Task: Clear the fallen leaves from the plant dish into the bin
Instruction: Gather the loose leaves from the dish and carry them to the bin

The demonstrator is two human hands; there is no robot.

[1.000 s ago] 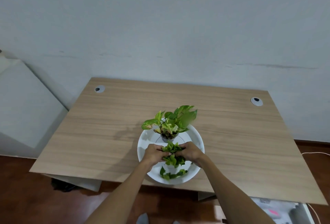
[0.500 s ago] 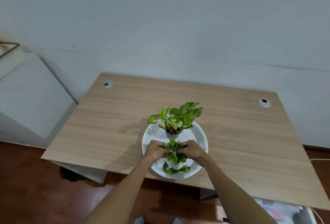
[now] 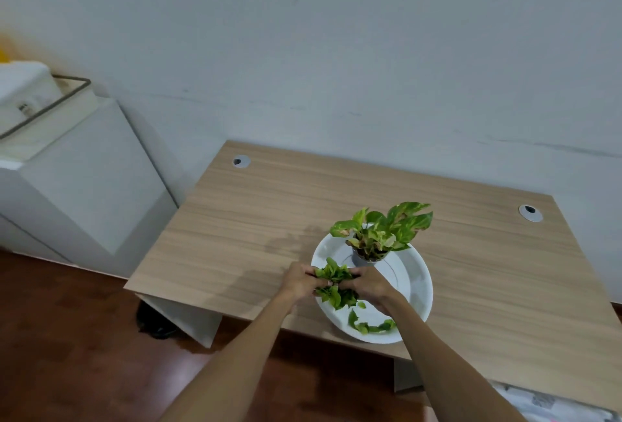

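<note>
Head view shows our left hand (image 3: pixel 300 282) and right hand (image 3: pixel 369 283) pressing a clump of leaves (image 3: pixel 335 287) between them over the dish (image 3: pixel 415 282) on the tabletop (image 3: pixel 255 219). We should keep them cupped tight while carrying; loose leaves (image 3: pixel 368 324) lie at the near rim, and we see no bin.

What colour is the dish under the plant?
White, seen best in the head view: the dish is plain white.

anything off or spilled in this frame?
Nothing spilled on the desk. A few loose leaves lie at the near edge of the white dish, apart from the bunch gripped between the left hand and right hand. The dish overhangs the desk's front edge slightly.
</note>
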